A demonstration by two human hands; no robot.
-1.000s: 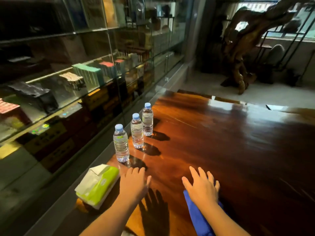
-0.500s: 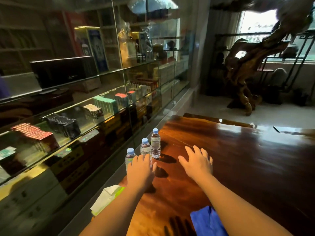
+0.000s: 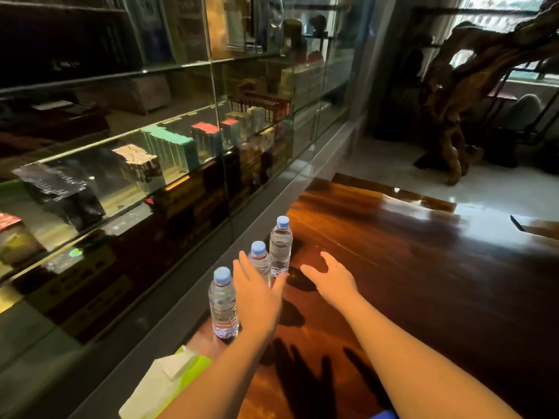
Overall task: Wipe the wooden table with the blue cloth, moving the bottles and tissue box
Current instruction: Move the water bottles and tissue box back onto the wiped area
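Both the left hand [image 3: 257,293] and right hand [image 3: 328,278] reach open and empty toward three bottles [image 3: 280,246] along the table's [image 3: 408,267] left edge, none apparently moved yet; tissue box [image 3: 165,385] and blue cloth [image 3: 382,415] lie untouched at the near edge.

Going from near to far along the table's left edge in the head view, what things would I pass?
Tissue box → nearest bottle → middle bottle, partly behind the left hand → farthest bottle.

Both arms stretched forward; left hand [image 3: 257,290] flat, fingers spread; right hand [image 3: 331,276] cupped, empty.
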